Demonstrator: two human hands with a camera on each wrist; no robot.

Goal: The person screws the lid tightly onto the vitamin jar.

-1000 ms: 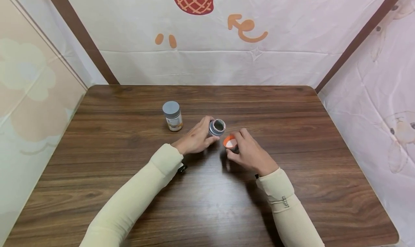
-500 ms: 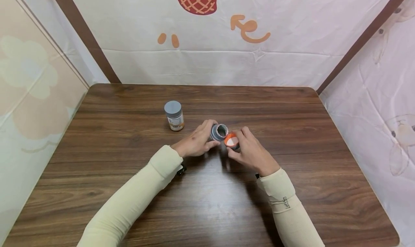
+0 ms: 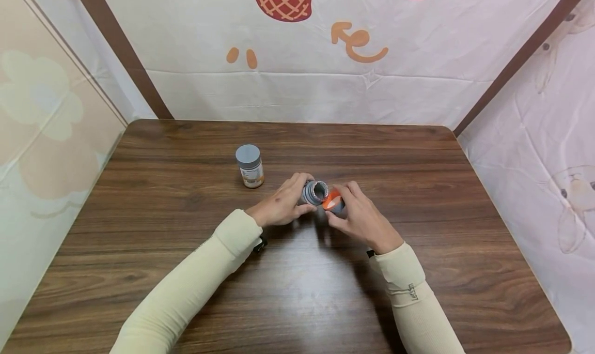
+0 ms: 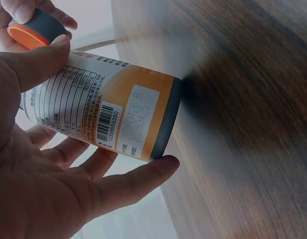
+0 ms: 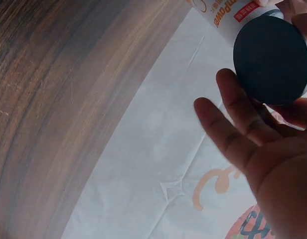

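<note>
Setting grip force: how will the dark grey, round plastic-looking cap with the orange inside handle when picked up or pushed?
The dark grey, round cap with the orange inside is probably stiff: it shows no bend in the right hand. Likely light for its size, as it looks hollow. Its round edge suggests it could roll if stood on edge.

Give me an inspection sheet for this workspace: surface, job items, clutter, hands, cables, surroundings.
Surface: brown wood-grain table, with light reflecting near the middle.
Job items: uncapped bottle, tilted, its mouth close to the lid, which is dark outside and orange inside; contact between them unclear.
Clutter: one capped bottle, upright, farther from the person than the left wrist.
Hands: left hand holds the uncapped bottle; right hand pinches the lid.
Cables: nothing seen.
Surroundings: printed fabric behind the table.
</note>
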